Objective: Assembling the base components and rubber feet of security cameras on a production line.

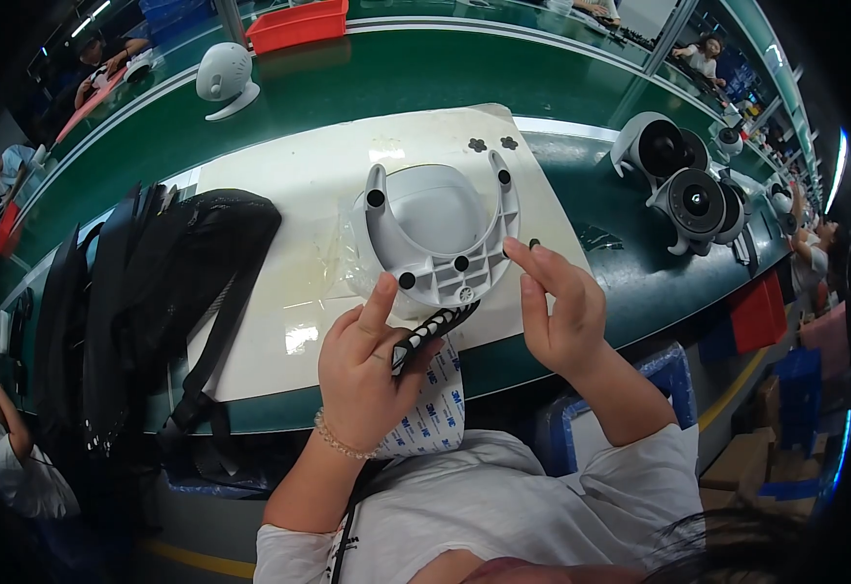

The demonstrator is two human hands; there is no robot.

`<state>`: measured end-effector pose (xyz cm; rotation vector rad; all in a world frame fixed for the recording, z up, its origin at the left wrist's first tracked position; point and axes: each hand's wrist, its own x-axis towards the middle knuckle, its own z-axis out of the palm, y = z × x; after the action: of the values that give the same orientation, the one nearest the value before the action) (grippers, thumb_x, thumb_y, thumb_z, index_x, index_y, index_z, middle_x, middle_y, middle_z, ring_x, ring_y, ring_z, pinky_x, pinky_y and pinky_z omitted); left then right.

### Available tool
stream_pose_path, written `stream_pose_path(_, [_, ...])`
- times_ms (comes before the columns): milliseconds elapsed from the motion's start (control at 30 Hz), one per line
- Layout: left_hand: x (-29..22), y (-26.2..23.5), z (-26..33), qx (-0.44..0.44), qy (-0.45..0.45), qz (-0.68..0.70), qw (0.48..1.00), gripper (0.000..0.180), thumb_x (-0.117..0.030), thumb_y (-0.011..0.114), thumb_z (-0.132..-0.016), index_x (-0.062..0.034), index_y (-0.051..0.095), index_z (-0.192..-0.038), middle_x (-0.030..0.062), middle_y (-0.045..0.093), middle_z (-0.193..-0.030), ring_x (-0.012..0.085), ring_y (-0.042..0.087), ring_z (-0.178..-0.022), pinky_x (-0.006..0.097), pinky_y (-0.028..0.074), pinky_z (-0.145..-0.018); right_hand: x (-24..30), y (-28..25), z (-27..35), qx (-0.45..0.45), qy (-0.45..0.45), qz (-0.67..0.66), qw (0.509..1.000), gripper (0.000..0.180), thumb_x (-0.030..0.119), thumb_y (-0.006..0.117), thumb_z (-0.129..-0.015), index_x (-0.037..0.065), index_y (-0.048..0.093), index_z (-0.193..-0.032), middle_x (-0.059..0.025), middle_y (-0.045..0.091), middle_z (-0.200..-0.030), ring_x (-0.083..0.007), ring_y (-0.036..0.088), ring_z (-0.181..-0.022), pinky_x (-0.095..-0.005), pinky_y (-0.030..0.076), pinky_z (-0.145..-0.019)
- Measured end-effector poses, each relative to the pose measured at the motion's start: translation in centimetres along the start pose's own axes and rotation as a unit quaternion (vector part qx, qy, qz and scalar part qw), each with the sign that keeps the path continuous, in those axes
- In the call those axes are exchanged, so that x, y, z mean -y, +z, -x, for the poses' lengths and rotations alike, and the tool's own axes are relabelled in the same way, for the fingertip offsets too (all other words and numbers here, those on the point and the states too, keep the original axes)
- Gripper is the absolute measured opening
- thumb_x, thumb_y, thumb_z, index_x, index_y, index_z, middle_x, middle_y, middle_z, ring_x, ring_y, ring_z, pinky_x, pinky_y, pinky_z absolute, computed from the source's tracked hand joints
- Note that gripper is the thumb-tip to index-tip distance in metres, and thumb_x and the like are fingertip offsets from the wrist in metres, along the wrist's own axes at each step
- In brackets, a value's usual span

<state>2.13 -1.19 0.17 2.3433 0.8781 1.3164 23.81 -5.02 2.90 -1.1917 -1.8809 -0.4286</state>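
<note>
A white device with a rounded shell (435,209) lies with the ribbed underside of its U-shaped stand (440,277) facing up. Several round black pads sit on that underside, one on each prong tip. My left hand (362,365) grips a strip of black pads (435,331), its index finger stretched toward the stand's near edge. Below it hangs a white backing sheet (430,414) with blue print. At the stand's right side, my right hand (566,307) has its fingers drawn together, with a small black pad (534,243) at a fingertip.
The device rests on a white board (308,165) over a green bench. Black bags (201,234) are heaped at left. Black-faced white devices (693,200) stand at right, another white device (226,73) at far left, near a red tray (299,24). Other people work farther off.
</note>
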Motion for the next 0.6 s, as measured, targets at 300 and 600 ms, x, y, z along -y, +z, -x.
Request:
stream_pose_path(300, [-0.1,-0.1,0.0,0.002,-0.024,0.005,1.0,0.018,-0.009,0.075,-0.061,0.0005,0.06,-0.067,0.0136,0.043,-0.135,0.0243,0.056,-0.064,0.033,0.046,-0.061,1.9,-0.4,-0.3,0.02,0.151,-0.105,0.983,0.017,0.016,0.067,-0.08,0.01,0.06,-0.095,-0.0159,0.032,-0.139,-0.0279,0.032,-0.126,-0.0371,0.034,-0.092])
stream_pose_path(600, [-0.2,-0.2,-0.1,0.007,-0.019,0.011,1.0,0.018,-0.009,0.074,-0.062,0.0006,0.06,-0.065,0.0119,0.044,-0.134,0.0251,0.056,-0.063,0.034,0.046,-0.06,2.8,2.1,-0.9,0.028,0.221,-0.271,0.937,0.01,0.018,0.066,-0.08,0.01,0.066,-0.086,-0.0157,0.03,-0.142,-0.0347,0.017,-0.134,-0.0439,0.017,-0.107])
